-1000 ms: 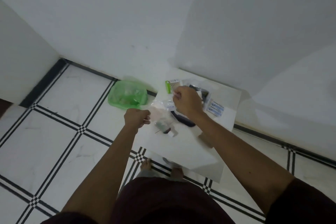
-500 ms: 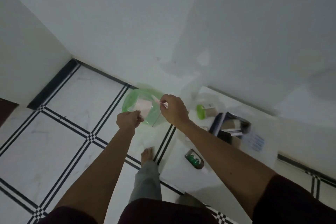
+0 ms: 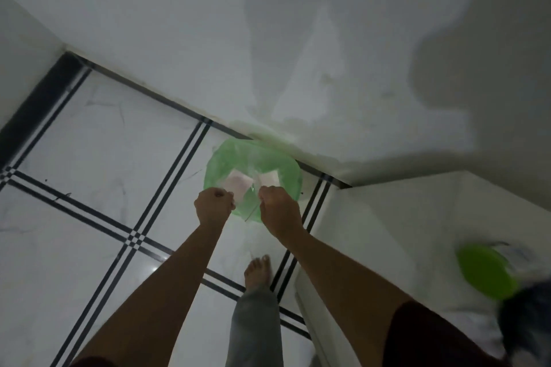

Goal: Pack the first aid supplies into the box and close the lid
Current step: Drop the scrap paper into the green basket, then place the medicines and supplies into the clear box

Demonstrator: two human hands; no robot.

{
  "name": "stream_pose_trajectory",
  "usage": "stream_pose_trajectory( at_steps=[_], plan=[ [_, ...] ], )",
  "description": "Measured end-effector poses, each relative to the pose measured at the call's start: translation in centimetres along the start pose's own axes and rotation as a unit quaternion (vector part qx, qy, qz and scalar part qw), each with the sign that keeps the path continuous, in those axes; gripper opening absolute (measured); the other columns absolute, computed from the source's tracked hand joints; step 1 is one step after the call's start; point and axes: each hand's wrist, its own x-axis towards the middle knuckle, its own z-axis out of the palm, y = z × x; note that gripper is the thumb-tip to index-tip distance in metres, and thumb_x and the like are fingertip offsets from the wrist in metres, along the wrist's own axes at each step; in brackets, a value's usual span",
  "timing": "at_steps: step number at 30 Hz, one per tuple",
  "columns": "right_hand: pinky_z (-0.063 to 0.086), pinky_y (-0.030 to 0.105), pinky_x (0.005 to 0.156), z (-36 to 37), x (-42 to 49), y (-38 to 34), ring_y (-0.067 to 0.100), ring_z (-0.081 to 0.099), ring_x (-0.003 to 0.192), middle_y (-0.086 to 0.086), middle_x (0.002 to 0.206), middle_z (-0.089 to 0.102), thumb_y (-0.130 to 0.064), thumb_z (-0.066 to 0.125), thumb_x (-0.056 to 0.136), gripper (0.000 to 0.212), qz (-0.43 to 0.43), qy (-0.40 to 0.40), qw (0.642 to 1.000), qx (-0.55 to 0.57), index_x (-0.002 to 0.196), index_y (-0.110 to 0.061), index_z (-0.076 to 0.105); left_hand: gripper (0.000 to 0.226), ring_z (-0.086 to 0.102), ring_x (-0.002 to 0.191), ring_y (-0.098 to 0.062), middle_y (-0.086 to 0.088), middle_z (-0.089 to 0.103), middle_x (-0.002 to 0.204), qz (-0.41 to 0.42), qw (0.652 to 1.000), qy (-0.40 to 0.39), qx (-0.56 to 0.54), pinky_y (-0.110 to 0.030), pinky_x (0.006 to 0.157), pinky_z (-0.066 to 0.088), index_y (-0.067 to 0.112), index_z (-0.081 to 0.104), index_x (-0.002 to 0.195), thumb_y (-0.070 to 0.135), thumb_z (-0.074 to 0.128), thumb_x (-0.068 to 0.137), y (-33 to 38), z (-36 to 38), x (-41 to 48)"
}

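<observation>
Both fists closed, left hand (image 3: 213, 205) and right hand (image 3: 278, 209) pinch pale packets (image 3: 238, 182) over the green box (image 3: 286, 167) at twelve o'clock

Dim light falls on plain white walls (image 3: 268, 24) meeting a white marble-tiled floor (image 3: 89, 158) crossed by black double lines, with a white surface (image 3: 402, 232) at right.

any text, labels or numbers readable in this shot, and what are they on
None can be read.
Pale packets held by the left hand and right hand over the green bin: no print visible.
Green object on the white table: blurred, no readable label.
Dark object at the right edge: blurred, nothing legible.
</observation>
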Motion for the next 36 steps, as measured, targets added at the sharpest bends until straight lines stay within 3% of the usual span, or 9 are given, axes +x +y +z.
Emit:
stream_pose_trajectory(
  at_steps=[1, 3, 5, 10, 16, 20, 28, 31, 36],
  plan=[
    [0.055, 0.035, 0.059, 1.3, 0.8, 0.4, 0.03, 0.061, 0.084, 0.013, 0.084, 0.063, 0.006, 0.059, 0.073, 0.025, -0.01, -0.022, 1.0, -0.009, 0.096, -0.005, 0.058, 0.011, 0.071, 0.077, -0.03, -0.014, 0.074, 0.075, 0.003, 1.0, -0.007, 0.014, -0.042, 0.081, 0.058, 0.012, 0.07, 0.069, 0.021, 0.066, 0.073, -0.8, 0.7, 1.7],
    [0.054, 0.043, 0.083, 3.5, 1.5, 1.3, 0.031, 0.055, 0.108, 0.015, 0.111, 0.061, -0.004, 0.051, 0.086, 0.028, -0.026, -0.072, 0.997, -0.011, 0.115, -0.005, 0.052, 0.035, 0.068, 0.095, -0.034, -0.019, 0.072, 0.103, -0.01, 0.999, -0.004, 0.046, -0.042, 0.092, 0.053, 0.005, 0.07, 0.1, 0.023, 0.064, 0.071, -1.8, 1.5, 3.5],
    [0.048, 0.042, 0.095, 4.8, 1.1, 2.0, 0.029, 0.05, 0.118, 0.014, 0.124, 0.055, -0.014, 0.049, 0.091, 0.032, -0.004, -0.117, 0.993, 0.002, 0.123, -0.007, 0.048, 0.042, 0.06, 0.111, -0.036, -0.021, 0.064, 0.12, -0.003, 0.996, 0.01, 0.091, -0.036, 0.101, 0.045, 0.0, 0.062, 0.118, 0.014, 0.061, 0.079, -2.0, 1.5, 3.3],
    [0.047, 0.04, 0.093, 2.8, -2.3, 2.1, 0.028, 0.05, 0.115, 0.013, 0.122, 0.054, -0.019, 0.045, 0.094, 0.029, 0.032, -0.08, 0.996, 0.035, 0.12, -0.007, 0.05, 0.032, 0.063, 0.105, -0.037, -0.025, 0.067, 0.112, 0.125, 0.977, 0.007, 0.17, -0.039, 0.094, 0.047, -0.004, 0.06, 0.115, 0.011, 0.059, 0.087, -1.8, 0.7, -1.1],
    [0.047, 0.04, 0.083, -6.7, -8.9, 1.7, 0.035, 0.056, 0.095, 0.02, 0.099, 0.061, -0.008, 0.047, 0.089, 0.02, -0.014, 0.097, 0.993, 0.073, 0.103, 0.001, 0.057, 0.033, 0.06, 0.113, -0.031, -0.014, 0.063, 0.124, 0.279, 0.941, 0.022, 0.189, -0.042, 0.097, 0.048, 0.007, 0.059, 0.122, 0.019, 0.054, 0.092, 3.8, -0.2, -12.4],
    [0.046, 0.041, 0.091, -14.0, -16.1, 1.9, 0.034, 0.054, 0.105, 0.019, 0.109, 0.061, -0.012, 0.047, 0.091, 0.024, -0.04, 0.17, 0.982, 0.068, 0.108, -0.001, 0.057, 0.034, 0.06, 0.112, -0.03, -0.016, 0.063, 0.124, 0.376, 0.902, 0.034, 0.21, -0.038, 0.095, 0.046, 0.004, 0.057, 0.124, 0.018, 0.051, 0.093, 7.5, -0.3, -23.1],
    [0.05, 0.044, 0.086, -24.2, -31.0, 6.2, 0.035, 0.057, 0.098, 0.02, 0.101, 0.063, -0.009, 0.049, 0.089, 0.019, -0.075, 0.28, 0.955, 0.055, 0.101, 0.0, 0.06, 0.034, 0.059, 0.113, -0.031, -0.016, 0.063, 0.123, 0.478, 0.85, 0.049, 0.218, -0.038, 0.097, 0.043, 0.003, 0.057, 0.123, 0.02, 0.05, 0.094, 9.0, 3.0, -40.8],
    [0.047, 0.042, 0.089, -26.4, -36.0, 9.1, 0.033, 0.056, 0.104, 0.018, 0.107, 0.064, -0.012, 0.048, 0.092, 0.022, -0.063, 0.298, 0.952, 0.046, 0.107, -0.001, 0.059, 0.032, 0.061, 0.107, -0.031, -0.016, 0.064, 0.12, 0.515, 0.829, 0.023, 0.217, -0.037, 0.093, 0.045, 0.003, 0.058, 0.12, 0.018, 0.053, 0.093, 8.2, 5.4, -46.1],
    [0.05, 0.036, 0.081, -26.7, -42.3, 13.6, 0.028, 0.06, 0.099, 0.014, 0.106, 0.065, -0.017, 0.047, 0.094, 0.021, 0.001, 0.31, 0.949, 0.053, 0.108, -0.006, 0.059, 0.034, 0.061, 0.107, -0.031, -0.016, 0.064, 0.12, 0.538, 0.806, -0.038, 0.244, -0.039, 0.092, 0.047, 0.004, 0.058, 0.121, 0.019, 0.053, 0.092, 6.1, 9.2, -52.3]
  ],
)
